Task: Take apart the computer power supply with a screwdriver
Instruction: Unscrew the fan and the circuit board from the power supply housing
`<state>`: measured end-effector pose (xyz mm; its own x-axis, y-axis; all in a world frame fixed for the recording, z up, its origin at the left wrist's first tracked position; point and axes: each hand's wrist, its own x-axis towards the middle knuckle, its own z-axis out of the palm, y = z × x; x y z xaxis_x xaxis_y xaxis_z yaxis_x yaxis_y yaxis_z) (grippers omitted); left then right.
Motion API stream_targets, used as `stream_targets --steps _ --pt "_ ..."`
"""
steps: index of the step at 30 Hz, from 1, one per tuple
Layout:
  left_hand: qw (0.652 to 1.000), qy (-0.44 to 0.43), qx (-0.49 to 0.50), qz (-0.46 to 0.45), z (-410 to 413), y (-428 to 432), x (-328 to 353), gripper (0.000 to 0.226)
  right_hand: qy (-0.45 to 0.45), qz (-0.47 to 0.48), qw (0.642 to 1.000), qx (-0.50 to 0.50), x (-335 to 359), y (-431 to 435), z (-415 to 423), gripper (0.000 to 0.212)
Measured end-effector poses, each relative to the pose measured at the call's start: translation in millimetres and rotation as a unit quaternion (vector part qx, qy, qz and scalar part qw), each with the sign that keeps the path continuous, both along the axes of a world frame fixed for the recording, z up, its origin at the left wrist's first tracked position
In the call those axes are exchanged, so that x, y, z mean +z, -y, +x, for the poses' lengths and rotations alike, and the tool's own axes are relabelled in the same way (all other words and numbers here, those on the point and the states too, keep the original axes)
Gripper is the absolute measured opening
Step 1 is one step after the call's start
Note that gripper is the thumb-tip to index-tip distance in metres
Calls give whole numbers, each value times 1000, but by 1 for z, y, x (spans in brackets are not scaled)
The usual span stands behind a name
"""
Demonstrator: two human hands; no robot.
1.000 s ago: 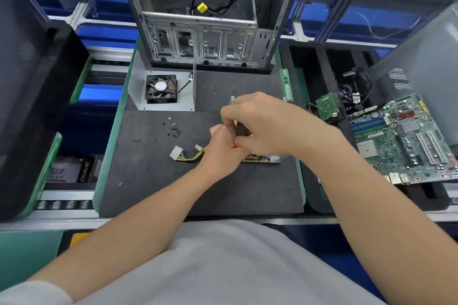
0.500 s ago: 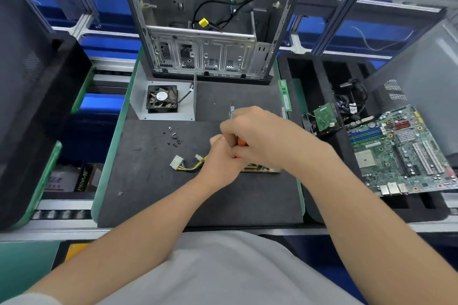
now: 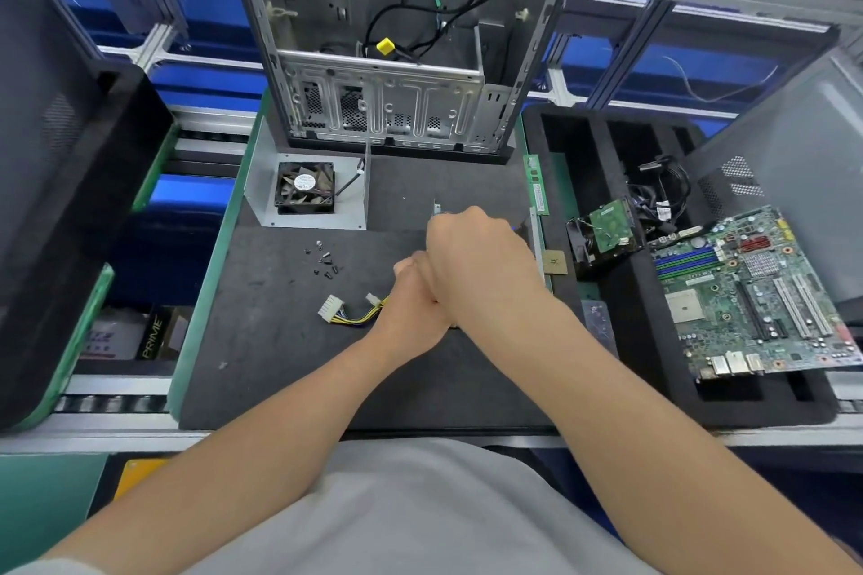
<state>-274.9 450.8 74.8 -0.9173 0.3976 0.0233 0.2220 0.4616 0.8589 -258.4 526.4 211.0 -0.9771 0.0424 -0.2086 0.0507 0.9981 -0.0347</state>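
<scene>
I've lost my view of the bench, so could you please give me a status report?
Right hand fisted over left hand, what they grip hidden. Power supply hidden beneath them; only its connector cable shows. Loose screws nearby, clear of hands.

Bright, even light; soft shadows; edges bowed; slight blur.

The power supply lies in pieces on the dark mat. Its grey sheet-metal cover lies flat at the mat's far left, and the black fan sits on it, label up, a thin lead trailing to its right. Small dark screws lie scattered just nearer. A bundle of yellow and black wires ends in two white connectors and runs under the left hand. The rest of the unit and the screwdriver are hidden beneath both hands
</scene>
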Motion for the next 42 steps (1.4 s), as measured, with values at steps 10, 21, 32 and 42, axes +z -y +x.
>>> stream_targets --steps 10,21,32,42 --pt "997 47 -20 60 -2 0 -5 7 80 -67 970 220 21 -31 -4 20" --pt "999 42 -24 -15 -3 2 -8 32 -20 -3 999 29 -4 -9 -3 40" --pt "967 113 -192 127 -37 41 24 17 41 -95 984 145 13 -43 -16 16" --pt "970 99 -198 99 -46 41 26 35 -23 -51 990 132 15 -40 -12 34"
